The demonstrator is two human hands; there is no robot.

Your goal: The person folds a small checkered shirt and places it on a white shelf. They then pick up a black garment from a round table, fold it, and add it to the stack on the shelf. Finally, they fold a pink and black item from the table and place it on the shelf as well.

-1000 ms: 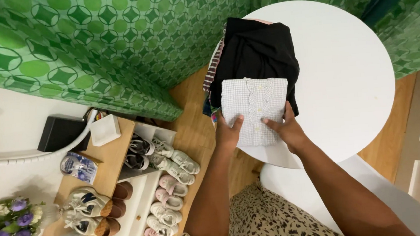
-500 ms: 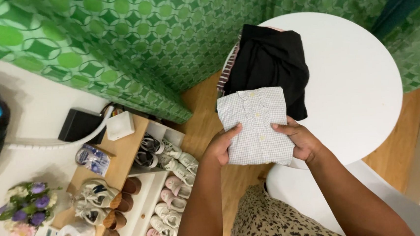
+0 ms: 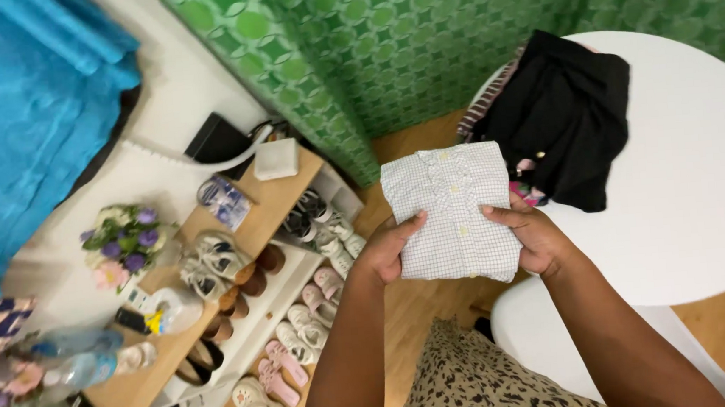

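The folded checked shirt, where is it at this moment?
In the head view, the folded checked shirt is centre frame, held between left hand and right hand, left of the black garment.

A folded shirt (image 3: 455,212) sits at centre, held between the left hand (image 3: 388,249) at its lower left edge and the right hand (image 3: 533,236) at its lower right edge. To the right and behind it stands a round table (image 3: 703,205); a pile of clothes (image 3: 562,117) lies on the table's left part. A curtain (image 3: 420,46) hangs behind. To the left stands a shoe rack (image 3: 243,322) with shoes (image 3: 306,305) on its shelves. A bunch of flowers (image 3: 124,241) rests on the rack's top.
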